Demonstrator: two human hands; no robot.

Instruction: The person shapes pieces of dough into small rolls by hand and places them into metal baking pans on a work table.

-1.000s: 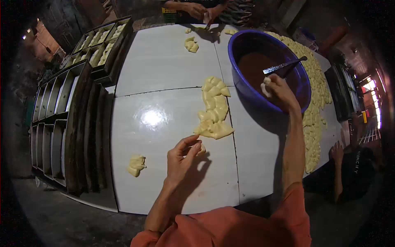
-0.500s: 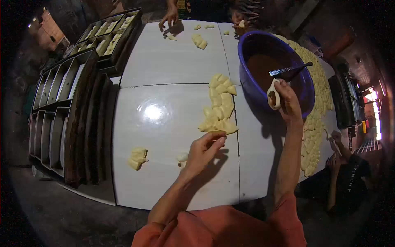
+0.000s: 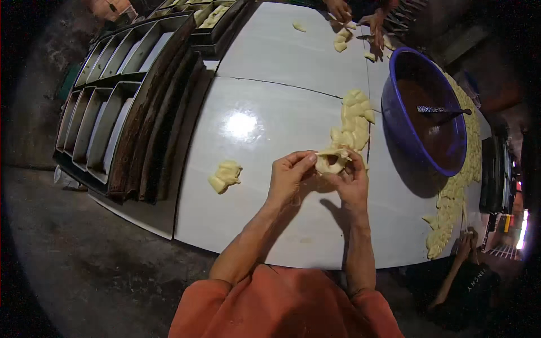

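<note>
A pale, flattened piece of dough (image 3: 328,164) with a dark brown filling in its hollow is held up between my two hands, over the table. My left hand (image 3: 293,172) pinches its left edge with thumb and fingers. On the other side my right hand (image 3: 353,179) grips the edge, fingers curled round it. Just beyond my hands a row of overlapping dough pieces (image 3: 355,119) lies on the white table (image 3: 276,225). One more dough lump (image 3: 225,176) rests to the left of my left hand.
A purple tub (image 3: 389,121) of brown filling stands at right, a dark-handled utensil (image 3: 445,110) in it. Many dough pieces (image 3: 451,197) cover the table beyond it. Stacked metal pans (image 3: 121,107) line the left. Co-workers' hands (image 3: 369,25) work at the far edge and right (image 3: 466,245).
My right hand has come left from the tub to meet my left hand, and both now hold the filled dough. The view has shifted, and far hands now handle dough nearer the tub.
</note>
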